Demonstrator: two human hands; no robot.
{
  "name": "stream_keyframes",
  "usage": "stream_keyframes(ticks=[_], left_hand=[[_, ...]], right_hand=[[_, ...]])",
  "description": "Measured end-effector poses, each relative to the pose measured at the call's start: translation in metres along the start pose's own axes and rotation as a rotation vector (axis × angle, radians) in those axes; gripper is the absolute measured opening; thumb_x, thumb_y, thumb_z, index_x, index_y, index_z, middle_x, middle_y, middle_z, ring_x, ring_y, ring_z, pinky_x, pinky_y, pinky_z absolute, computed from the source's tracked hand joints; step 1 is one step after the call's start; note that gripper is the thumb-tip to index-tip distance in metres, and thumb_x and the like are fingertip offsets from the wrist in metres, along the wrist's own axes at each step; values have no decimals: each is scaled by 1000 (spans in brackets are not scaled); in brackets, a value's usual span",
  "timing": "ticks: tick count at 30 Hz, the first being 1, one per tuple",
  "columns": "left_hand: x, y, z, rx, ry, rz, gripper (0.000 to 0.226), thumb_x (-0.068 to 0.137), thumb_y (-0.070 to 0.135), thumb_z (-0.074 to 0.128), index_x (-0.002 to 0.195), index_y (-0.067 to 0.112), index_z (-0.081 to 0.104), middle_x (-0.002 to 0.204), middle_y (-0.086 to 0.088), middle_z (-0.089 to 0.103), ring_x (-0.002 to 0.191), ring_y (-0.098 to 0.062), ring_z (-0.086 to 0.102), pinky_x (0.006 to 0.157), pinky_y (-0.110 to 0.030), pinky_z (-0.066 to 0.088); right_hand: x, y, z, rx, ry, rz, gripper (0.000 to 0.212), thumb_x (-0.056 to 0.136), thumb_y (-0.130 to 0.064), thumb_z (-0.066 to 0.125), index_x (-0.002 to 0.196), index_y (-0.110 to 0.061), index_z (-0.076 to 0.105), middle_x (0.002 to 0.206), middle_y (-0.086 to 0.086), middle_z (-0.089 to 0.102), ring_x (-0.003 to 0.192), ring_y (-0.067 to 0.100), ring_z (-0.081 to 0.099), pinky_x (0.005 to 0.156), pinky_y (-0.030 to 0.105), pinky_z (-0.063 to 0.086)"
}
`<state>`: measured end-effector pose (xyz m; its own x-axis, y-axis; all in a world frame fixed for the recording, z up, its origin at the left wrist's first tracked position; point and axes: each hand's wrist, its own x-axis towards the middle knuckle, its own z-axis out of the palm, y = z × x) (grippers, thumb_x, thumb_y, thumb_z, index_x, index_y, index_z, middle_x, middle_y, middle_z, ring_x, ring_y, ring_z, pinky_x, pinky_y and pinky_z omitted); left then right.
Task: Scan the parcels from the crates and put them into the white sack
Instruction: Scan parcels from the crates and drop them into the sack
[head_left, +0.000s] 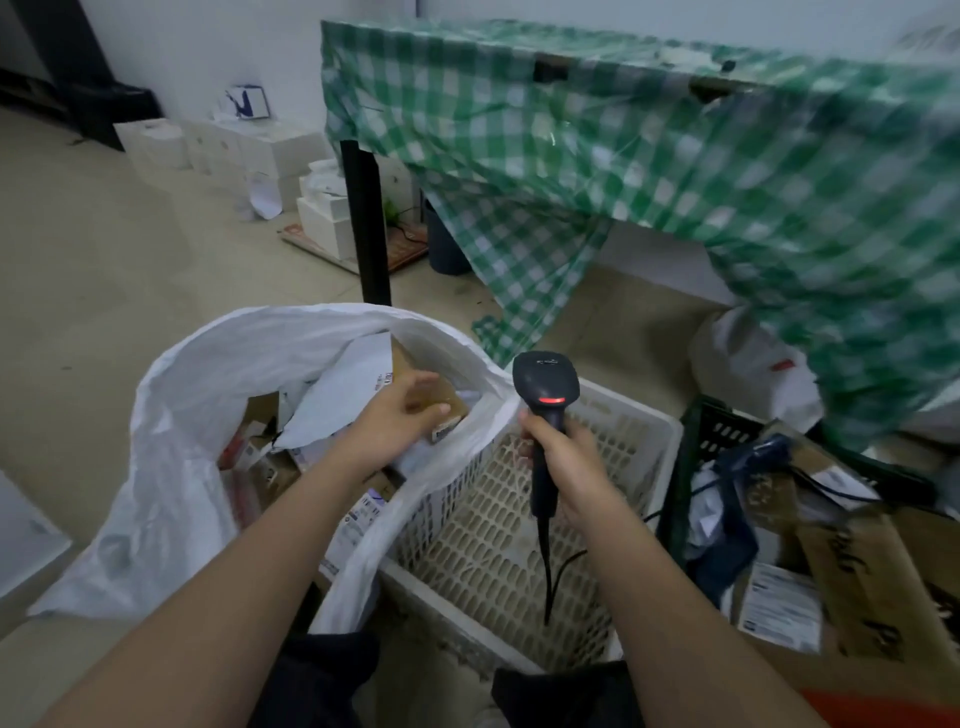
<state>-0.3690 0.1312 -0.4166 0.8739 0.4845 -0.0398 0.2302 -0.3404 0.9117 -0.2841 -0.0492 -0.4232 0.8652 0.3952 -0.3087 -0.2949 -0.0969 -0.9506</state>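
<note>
Holding a brown parcel inside the mouth of the white sack

Gripping a small brown cardboard parcel (439, 402) with fingers (415, 387) curled over its near edge, the left hand (400, 415) reaches past the near rim of the white sack (171, 415), so the parcel sits within the sack's open mouth, above the pile already inside. That pile includes a large white mailer (348, 395) leaning against the far wall of the sack and several smaller labelled boxes (260, 457) lower down, their labels too blurred to read.

Just right of the sack, the right hand (563, 467) holds a black barcode scanner (545, 415) upright, fingers clenched round its handle. A red light glows on the scanner head, which faces the camera, and its cable (550, 571) trails down over the crate below.

Under the scanner stands a white perforated plastic crate (498, 545), its near-left side touching the sack; no parcels show on its visible floor. Immediately right of it is a dark crate (711, 431) filled with cardboard parcels (841, 561), a dark blue bag (727, 530) and a white shipping label (782, 605).

Farther back, a green-and-white checked cloth (623, 145) drapes over a tabletop on black legs (366, 223). On the floor at the far left, white boxes (234, 150) are stacked against the wall.
</note>
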Motion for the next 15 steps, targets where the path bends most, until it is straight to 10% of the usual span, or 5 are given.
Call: stream_keyframes(ticks=[6,15], left_hand=[[3,56,78,-55,-191,56,32,95,28,59,127,24,55,128,6,54,110,-5,54,87,-22,43],[26,104,209,-6,-404,95,30,97,15,56,125,5,58,123,-9,61,118,-20,55,89,-19,40]], right_hand=[[-19,-16,-71,42,77,-57,22,91,-28,67,110,-19,58,100,-1,66,101,23,63,98,39,48],[-7,-60,-195,-179,315,-92,4,91,-13,60,93,-13,56,87,10,58,81,24,55,72,32,40]])
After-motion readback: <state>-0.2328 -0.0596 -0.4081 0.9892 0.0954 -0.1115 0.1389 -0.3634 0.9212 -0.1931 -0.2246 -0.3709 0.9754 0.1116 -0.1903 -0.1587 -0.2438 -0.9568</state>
